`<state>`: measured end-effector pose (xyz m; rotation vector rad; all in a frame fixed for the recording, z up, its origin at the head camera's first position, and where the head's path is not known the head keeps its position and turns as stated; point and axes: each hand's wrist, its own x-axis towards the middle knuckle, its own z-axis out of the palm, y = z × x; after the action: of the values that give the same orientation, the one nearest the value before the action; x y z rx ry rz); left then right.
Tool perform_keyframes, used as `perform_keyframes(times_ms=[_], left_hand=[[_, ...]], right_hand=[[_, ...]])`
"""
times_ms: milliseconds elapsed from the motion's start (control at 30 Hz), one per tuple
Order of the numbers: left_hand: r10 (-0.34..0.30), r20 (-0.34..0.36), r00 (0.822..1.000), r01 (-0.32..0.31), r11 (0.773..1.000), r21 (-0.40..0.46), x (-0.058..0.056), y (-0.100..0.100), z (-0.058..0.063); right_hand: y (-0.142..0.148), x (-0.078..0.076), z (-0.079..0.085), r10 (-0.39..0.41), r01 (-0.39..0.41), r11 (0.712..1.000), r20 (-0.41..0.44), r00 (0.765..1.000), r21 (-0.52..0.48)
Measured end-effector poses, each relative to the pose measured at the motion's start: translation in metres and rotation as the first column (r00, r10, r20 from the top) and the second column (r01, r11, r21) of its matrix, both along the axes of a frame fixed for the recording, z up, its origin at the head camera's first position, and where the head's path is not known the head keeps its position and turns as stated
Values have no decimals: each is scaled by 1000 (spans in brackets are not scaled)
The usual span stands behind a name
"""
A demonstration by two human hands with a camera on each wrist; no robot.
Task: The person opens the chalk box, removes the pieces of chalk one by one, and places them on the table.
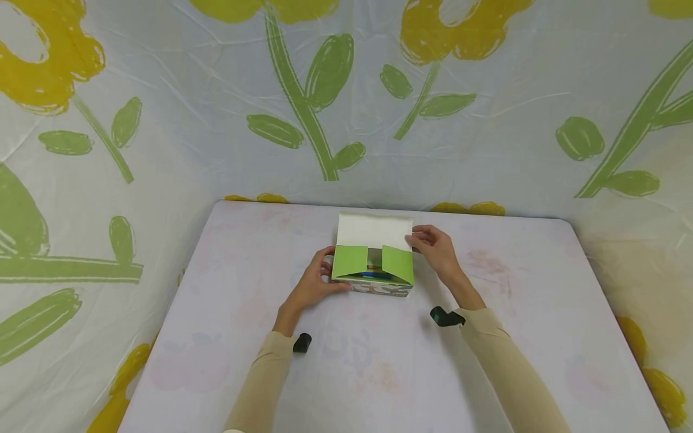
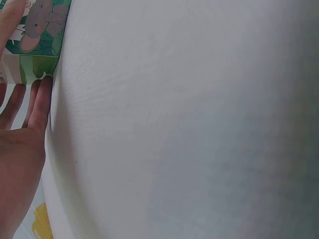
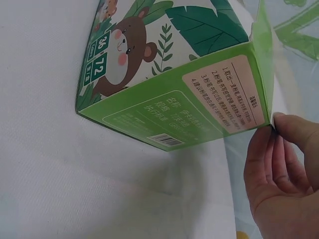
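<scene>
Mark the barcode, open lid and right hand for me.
Barcode (image 3: 167,140), right wrist view: its stripes.
Open lid (image 1: 375,230), head view: its white inside.
Right hand (image 1: 440,251), head view: middle of the hand.

Before you: one pale table (image 1: 352,385), faint pink prints (image 1: 189,364) on its top; behind the table, one white hanging cloth (image 1: 460,168), yellow flowers (image 1: 487,36), green leaves (image 1: 330,69); flanking the table, matching panels (image 1: 649,240)
</scene>
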<state>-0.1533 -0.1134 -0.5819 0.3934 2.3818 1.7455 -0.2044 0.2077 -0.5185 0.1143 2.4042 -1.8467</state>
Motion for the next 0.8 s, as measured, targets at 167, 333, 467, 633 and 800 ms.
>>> perform_keyframes(times_ms=[167,333,467,633,800], left_hand=[[3,11,1000,-3,1000,-6,1,1,1],[4,14,1000,-4,1000,-1,3,2,3],[1,18,1000,-1,1000,4,4,3,3],[6,14,1000,-6,1000,0,6,3,4],[11,6,1000,-11,1000,-5,8,4,4]], right_hand=[[-1,-1,1,0,-3,999,82,997,33],[0,-3,4,-5,-3,999,158,987,50],[0,-3,7,-3,-10,998,204,979,61],[1,-3,11,18,-36,998,267,963,59],[1,-2,12,42,-60,997,320,947,46]])
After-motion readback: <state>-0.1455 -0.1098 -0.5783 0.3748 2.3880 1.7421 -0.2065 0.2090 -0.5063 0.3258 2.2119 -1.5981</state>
